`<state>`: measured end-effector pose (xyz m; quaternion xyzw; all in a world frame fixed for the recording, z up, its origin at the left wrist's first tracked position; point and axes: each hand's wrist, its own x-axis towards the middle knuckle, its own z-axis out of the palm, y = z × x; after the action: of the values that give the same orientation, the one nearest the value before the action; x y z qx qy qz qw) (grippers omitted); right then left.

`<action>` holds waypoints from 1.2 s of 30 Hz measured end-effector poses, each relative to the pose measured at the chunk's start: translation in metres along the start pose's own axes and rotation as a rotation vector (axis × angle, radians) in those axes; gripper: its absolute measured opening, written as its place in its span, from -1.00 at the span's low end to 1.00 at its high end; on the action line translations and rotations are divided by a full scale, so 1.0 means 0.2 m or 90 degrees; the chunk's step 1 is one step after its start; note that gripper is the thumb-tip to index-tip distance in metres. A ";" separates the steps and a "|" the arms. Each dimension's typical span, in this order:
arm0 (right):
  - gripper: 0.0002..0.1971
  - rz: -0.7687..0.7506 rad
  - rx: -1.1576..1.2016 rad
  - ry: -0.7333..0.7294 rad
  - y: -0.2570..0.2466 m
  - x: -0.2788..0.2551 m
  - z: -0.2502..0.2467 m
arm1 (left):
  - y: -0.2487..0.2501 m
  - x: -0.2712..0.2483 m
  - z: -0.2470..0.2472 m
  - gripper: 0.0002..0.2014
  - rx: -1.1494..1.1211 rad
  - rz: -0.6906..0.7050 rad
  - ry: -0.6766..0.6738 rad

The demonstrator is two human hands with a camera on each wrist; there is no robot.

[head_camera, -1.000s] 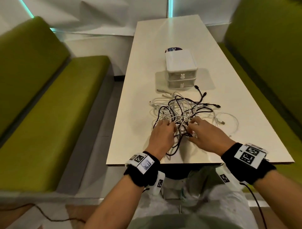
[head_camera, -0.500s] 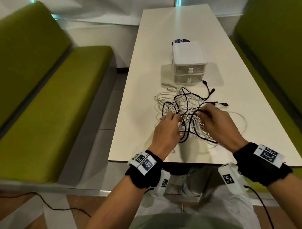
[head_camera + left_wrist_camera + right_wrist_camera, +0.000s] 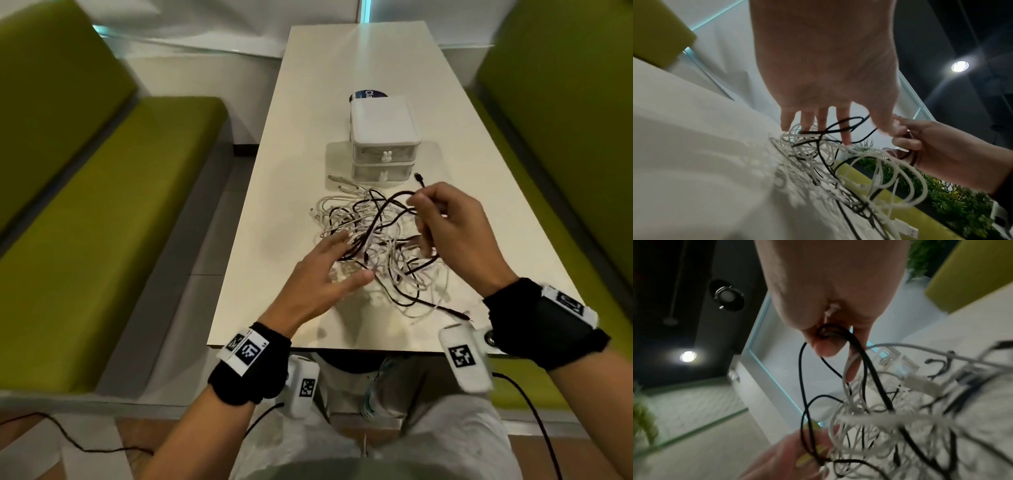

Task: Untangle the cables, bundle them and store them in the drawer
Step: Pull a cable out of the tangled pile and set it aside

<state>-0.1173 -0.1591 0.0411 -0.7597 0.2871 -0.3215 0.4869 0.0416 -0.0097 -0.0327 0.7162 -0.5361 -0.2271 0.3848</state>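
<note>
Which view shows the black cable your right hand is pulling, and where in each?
Head: black cable arcs upper centre, pinched by the right hand.
Left wrist: loops mid-frame, beyond the left hand.
Right wrist: hangs centre.
Shared landmark: white cables.

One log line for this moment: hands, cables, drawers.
left hand: flat on cable tangle | right hand: pinching black cable | drawer unit: closed

A long white counter ran between two green benches, one on each side. A dark blue round label lay on it. A thin black cord trailed across the floor.
</note>
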 end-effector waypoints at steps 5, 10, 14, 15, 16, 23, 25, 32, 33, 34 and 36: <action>-0.84 -0.011 -0.125 -0.016 0.02 0.05 -0.09 | 0.01 0.04 -0.05 -0.83 -0.017 0.008 0.219; -0.80 -0.033 -0.123 -0.054 -0.06 0.03 -0.12 | 0.04 0.11 -0.13 -0.82 -0.013 -0.009 0.343; -0.84 0.049 -0.232 -0.241 -0.13 0.09 -0.20 | 0.00 0.17 -0.16 -0.83 0.007 -0.044 0.377; -0.86 0.073 -0.308 -0.302 -0.12 0.10 -0.22 | -0.02 0.17 -0.17 -0.83 0.026 -0.046 0.377; -0.85 0.092 -0.390 -0.358 -0.11 0.11 -0.24 | -0.02 0.17 -0.18 -0.83 0.049 -0.046 0.375; -0.96 -0.103 -0.270 0.001 -0.02 0.05 -0.19 | -0.03 0.13 -0.18 -0.90 0.141 -0.103 0.304; -0.94 -0.066 -0.143 -0.001 -0.04 0.04 -0.15 | 0.02 0.12 -0.19 -0.78 0.137 -0.088 0.303; -0.83 0.030 0.108 -0.090 -0.20 0.11 -0.12 | 0.33 0.07 -0.17 -0.79 0.123 0.137 0.402; -0.75 0.044 0.121 -0.170 -0.21 0.11 -0.12 | 0.37 0.06 -0.14 -0.83 0.120 0.180 0.352; -0.67 0.072 0.148 -0.253 -0.20 0.11 -0.12 | 0.40 0.06 -0.10 -0.85 0.118 0.203 0.294; -0.60 0.141 0.192 -0.331 -0.16 0.13 -0.14 | 0.43 0.05 -0.03 -0.85 0.124 0.197 0.201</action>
<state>-0.1191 -0.1827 0.0845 -0.6999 0.1835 -0.1006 0.6829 -0.0018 -0.0282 0.0399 0.6858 -0.5920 0.0022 0.4233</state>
